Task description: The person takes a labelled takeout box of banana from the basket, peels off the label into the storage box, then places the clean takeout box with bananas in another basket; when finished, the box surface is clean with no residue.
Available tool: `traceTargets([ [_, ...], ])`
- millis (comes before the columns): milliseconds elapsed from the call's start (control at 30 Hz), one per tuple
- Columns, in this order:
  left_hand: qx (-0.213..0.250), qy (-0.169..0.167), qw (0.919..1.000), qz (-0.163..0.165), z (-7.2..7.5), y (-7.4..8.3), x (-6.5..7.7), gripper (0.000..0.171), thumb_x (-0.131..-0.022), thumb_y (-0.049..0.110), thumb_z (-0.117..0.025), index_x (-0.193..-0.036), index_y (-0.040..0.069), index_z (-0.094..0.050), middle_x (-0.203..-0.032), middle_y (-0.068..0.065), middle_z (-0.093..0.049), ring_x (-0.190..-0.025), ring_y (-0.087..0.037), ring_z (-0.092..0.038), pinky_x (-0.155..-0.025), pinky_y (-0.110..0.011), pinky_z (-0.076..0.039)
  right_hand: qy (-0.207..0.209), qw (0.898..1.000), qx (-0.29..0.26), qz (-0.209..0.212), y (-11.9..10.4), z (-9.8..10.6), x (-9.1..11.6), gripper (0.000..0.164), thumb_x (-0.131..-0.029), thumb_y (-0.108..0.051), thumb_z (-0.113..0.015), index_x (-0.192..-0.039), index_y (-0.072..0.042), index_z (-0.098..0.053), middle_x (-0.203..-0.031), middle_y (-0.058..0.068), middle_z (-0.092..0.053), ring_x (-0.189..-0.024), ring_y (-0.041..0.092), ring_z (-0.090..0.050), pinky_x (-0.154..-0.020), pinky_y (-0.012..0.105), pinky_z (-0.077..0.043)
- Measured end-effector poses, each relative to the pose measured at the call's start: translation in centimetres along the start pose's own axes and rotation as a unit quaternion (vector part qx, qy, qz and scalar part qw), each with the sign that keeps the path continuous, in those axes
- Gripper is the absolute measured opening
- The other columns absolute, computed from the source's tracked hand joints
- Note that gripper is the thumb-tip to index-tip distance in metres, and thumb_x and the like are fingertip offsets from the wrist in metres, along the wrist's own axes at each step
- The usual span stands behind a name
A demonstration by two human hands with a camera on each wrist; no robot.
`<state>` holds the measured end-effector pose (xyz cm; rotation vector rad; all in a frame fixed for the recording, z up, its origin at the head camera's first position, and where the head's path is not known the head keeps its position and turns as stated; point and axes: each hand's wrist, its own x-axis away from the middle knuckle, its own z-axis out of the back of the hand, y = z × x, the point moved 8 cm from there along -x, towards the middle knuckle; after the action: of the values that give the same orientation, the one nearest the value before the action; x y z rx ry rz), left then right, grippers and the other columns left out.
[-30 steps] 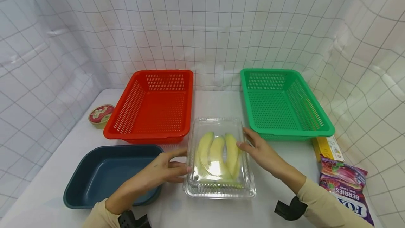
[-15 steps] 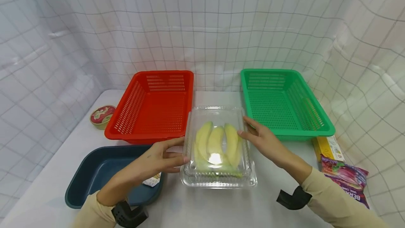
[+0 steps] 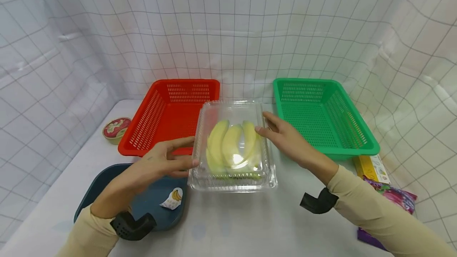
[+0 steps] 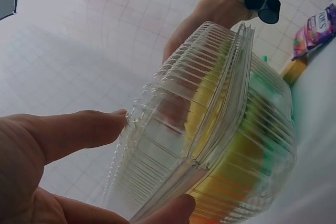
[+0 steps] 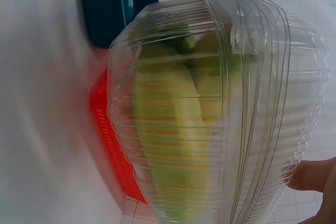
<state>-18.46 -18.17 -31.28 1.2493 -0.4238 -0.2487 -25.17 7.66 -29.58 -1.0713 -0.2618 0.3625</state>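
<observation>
A clear plastic clamshell container (image 3: 232,110) with several yellow bananas (image 3: 231,146) inside is held off the table, its lid closed. My left hand (image 3: 157,163) grips its left side, thumb on the lid and fingers at the rim in the left wrist view. My right hand (image 3: 290,142) holds the right side, thumb on the lid's edge. Through the ribbed wall of the container (image 5: 252,103), the right wrist view shows the bananas' greenish stems. The container is over the gap between the baskets, partly covering the red basket (image 3: 171,130).
A green basket (image 3: 326,149) stands at the right. The dark blue basin (image 3: 85,197) at front left holds a small card with a banana picture (image 3: 173,198). A round tub (image 3: 116,129) is at far left. A yellow box (image 3: 373,168) and purple bag (image 3: 398,197) lie at right.
Both hands have lifted the container and carried it away from me and slightly left, toward the red basket. The banana card in the basin has come into sight.
</observation>
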Motion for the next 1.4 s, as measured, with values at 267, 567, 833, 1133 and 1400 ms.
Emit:
traceTargets([
  [267,-0.039,0.030,0.9986,-0.018,3.1,1.4,0.4,0.070,-0.092,0.026,-0.069,-0.151,0.007,-0.038,-0.144,-0.016,-0.047,-0.110,-0.031,-0.064,-0.085,-0.040,-0.057,-0.014,1.000,-0.004,0.000,-1.8,-1.2,-2.8,0.074,-0.098,-0.046,-0.053,-0.156,-0.012,-0.023,-0.160,0.008,-0.025,-0.146,0.022,-0.026,-0.117,0.044,-0.024],
  [567,-0.107,0.067,0.9919,-0.007,7.4,2.2,1.3,0.070,-0.091,0.025,-0.068,-0.151,0.006,-0.036,-0.144,-0.017,-0.044,-0.123,-0.038,-0.048,-0.082,-0.045,-0.057,-0.041,0.999,-0.031,0.012,-3.8,-3.1,-6.0,0.068,-0.098,-0.041,-0.052,-0.156,-0.015,-0.027,-0.158,0.006,-0.029,-0.145,0.022,-0.026,-0.116,0.046,-0.027],
  [833,-0.091,0.081,0.9926,-0.006,10.8,1.6,1.1,0.064,-0.098,0.022,-0.060,-0.152,0.001,-0.032,-0.140,-0.019,-0.044,-0.101,-0.018,-0.065,-0.080,-0.034,-0.058,-0.066,0.995,-0.075,0.022,-5.5,-5.1,-9.3,0.062,-0.100,-0.037,-0.049,-0.155,-0.015,-0.031,-0.158,0.001,-0.031,-0.145,0.018,-0.025,-0.116,0.043,-0.026],
  [1133,-0.069,0.111,0.9914,0.009,13.8,-0.4,-0.2,0.064,-0.100,0.025,-0.055,-0.152,-0.003,-0.030,-0.140,-0.010,-0.045,-0.101,-0.006,-0.062,-0.081,-0.030,-0.057,-0.092,0.975,-0.203,0.027,-6.0,-6.7,-13.6,0.051,-0.103,-0.024,-0.047,-0.149,-0.001,-0.040,-0.160,0.005,-0.027,-0.145,0.014,-0.026,-0.116,0.032,-0.026],
  [1400,-0.062,0.144,0.9872,0.031,15.9,-2.0,-1.5,0.066,-0.099,0.028,-0.056,-0.151,-0.004,-0.030,-0.131,-0.004,-0.050,-0.094,-0.002,-0.063,-0.080,-0.025,-0.056,-0.079,0.971,-0.226,0.016,-5.1,-8.4,-16.3,0.041,-0.103,-0.019,-0.049,-0.139,0.000,-0.052,-0.145,0.005,-0.049,-0.132,0.014,-0.043,-0.113,0.032,-0.032],
])
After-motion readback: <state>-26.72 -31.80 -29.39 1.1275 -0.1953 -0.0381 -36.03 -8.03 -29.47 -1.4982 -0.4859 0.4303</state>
